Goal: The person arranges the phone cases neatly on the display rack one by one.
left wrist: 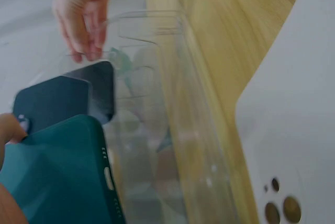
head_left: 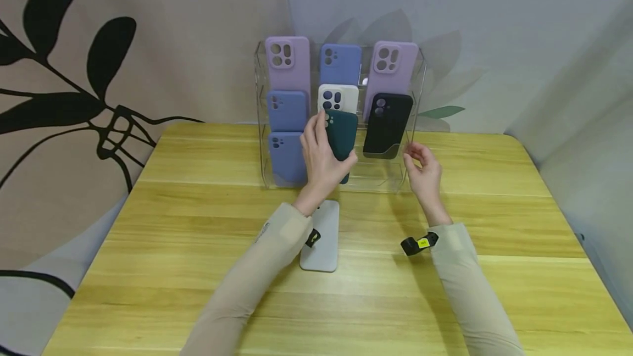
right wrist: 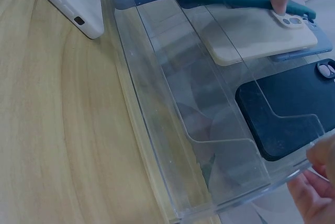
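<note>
My left hand [head_left: 323,155] holds a dark green phone case [head_left: 344,132] by its sides, thumb at the right edge and fingers at the left. The case is in front of the middle column of a clear stepped display rack [head_left: 376,180], below a white phone case [head_left: 348,93]; in the right wrist view it is seen edge-on above the rack. My right hand [head_left: 425,172] pinches the rack's right side panel, thumb on one face and fingers behind it, in the right wrist view. Near it, a black phone case [head_left: 389,122] leans in the rack's right column.
Two lilac cases [head_left: 289,76] and several blue cases [head_left: 287,111] stand in the rack. A white phone-shaped item [head_left: 323,251] with round camera spots lies on the wooden table [head_left: 198,246], partly under my left wrist. A wall [head_left: 222,43] rises behind the table.
</note>
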`<action>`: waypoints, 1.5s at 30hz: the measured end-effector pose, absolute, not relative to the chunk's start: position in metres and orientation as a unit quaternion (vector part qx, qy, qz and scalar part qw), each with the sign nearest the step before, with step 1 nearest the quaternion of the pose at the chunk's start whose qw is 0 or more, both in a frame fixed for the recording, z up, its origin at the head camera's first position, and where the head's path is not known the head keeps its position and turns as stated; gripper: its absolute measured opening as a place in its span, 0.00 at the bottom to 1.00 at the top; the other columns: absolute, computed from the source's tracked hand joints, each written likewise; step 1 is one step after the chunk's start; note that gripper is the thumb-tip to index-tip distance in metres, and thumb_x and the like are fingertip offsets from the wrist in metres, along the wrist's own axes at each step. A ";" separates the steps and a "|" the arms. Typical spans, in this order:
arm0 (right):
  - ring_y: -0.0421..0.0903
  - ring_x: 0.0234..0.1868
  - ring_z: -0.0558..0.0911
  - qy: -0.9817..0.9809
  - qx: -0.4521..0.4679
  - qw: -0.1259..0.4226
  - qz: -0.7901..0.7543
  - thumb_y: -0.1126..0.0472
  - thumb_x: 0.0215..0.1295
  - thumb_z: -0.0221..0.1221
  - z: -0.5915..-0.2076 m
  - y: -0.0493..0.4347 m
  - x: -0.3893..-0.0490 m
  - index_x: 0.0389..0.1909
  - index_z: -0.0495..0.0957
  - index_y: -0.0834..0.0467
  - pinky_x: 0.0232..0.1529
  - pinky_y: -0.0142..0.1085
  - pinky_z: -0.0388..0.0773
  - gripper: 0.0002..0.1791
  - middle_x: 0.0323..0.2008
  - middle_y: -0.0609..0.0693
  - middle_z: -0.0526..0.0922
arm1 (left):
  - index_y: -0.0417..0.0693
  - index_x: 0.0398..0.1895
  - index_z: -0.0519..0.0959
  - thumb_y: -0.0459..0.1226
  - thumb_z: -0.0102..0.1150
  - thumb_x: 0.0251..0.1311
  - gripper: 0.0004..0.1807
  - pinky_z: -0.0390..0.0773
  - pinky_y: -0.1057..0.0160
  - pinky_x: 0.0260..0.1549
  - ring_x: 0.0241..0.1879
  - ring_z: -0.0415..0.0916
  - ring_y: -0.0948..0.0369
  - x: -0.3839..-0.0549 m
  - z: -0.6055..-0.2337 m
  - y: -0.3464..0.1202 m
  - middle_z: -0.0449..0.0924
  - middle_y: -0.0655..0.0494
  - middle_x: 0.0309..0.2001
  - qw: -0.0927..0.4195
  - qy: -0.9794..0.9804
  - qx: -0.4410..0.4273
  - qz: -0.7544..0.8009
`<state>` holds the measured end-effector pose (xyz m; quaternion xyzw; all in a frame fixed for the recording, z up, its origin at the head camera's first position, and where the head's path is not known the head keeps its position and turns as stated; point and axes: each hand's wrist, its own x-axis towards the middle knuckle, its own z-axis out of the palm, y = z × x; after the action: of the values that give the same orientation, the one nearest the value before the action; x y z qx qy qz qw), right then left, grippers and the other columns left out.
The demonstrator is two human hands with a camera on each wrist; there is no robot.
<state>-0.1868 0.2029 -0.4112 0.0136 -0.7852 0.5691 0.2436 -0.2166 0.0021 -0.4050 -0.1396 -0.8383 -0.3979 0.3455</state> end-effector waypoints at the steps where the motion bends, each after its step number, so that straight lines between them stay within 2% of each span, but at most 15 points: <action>1: 0.45 0.40 0.78 -0.785 0.013 0.244 0.569 0.79 0.60 0.53 -0.411 0.203 -0.187 0.45 0.72 0.80 0.37 0.15 0.73 0.13 0.42 0.73 0.77 | 0.39 0.69 0.54 0.40 0.67 0.44 0.48 0.68 0.48 0.47 0.53 0.59 0.46 -0.219 -0.407 0.004 0.57 0.40 0.62 0.356 -0.834 -0.135 -0.399; 5: 0.47 0.40 0.78 -0.783 0.014 0.244 0.572 0.78 0.60 0.54 -0.411 0.203 -0.187 0.45 0.72 0.80 0.37 0.16 0.73 0.13 0.42 0.73 0.77 | 0.38 0.68 0.55 0.39 0.66 0.44 0.47 0.66 0.46 0.51 0.55 0.59 0.45 -0.226 -0.414 0.010 0.58 0.38 0.62 0.397 -0.819 -0.114 -0.398; 13: 0.53 0.41 0.78 -0.786 0.015 0.250 0.565 0.78 0.60 0.54 -0.411 0.203 -0.187 0.45 0.72 0.80 0.37 0.16 0.73 0.12 0.42 0.73 0.78 | 0.40 0.66 0.59 0.38 0.67 0.42 0.44 0.67 0.47 0.50 0.55 0.61 0.44 -0.233 -0.426 0.020 0.57 0.39 0.63 0.450 -0.811 -0.117 -0.355; 22: 0.48 0.40 0.78 -0.786 0.016 0.250 0.566 0.78 0.60 0.54 -0.412 0.203 -0.187 0.44 0.72 0.80 0.37 0.16 0.73 0.12 0.41 0.73 0.78 | 0.43 0.67 0.58 0.40 0.66 0.45 0.44 0.67 0.46 0.49 0.56 0.60 0.45 -0.233 -0.440 0.030 0.56 0.40 0.65 0.436 -0.827 -0.070 -0.347; 31: 0.35 0.37 0.76 -0.780 0.018 0.254 0.571 0.79 0.59 0.54 -0.414 0.203 -0.188 0.43 0.72 0.81 0.37 0.16 0.73 0.11 0.40 0.75 0.76 | 0.42 0.68 0.58 0.40 0.66 0.46 0.44 0.66 0.45 0.51 0.56 0.59 0.45 -0.231 -0.445 0.035 0.57 0.41 0.64 0.438 -0.827 -0.051 -0.349; 45: 0.39 0.38 0.77 -0.780 0.017 0.249 0.574 0.79 0.59 0.54 -0.411 0.203 -0.187 0.44 0.72 0.80 0.37 0.16 0.73 0.12 0.41 0.74 0.77 | 0.45 0.69 0.56 0.40 0.66 0.47 0.45 0.66 0.45 0.49 0.57 0.58 0.44 -0.224 -0.454 0.037 0.55 0.42 0.65 0.421 -0.831 -0.028 -0.362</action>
<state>-0.1869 0.2031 -0.4112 0.0170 -0.7797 0.5740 0.2494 -0.2242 0.0375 -0.4544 -0.0281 -0.8315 -0.3615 0.4209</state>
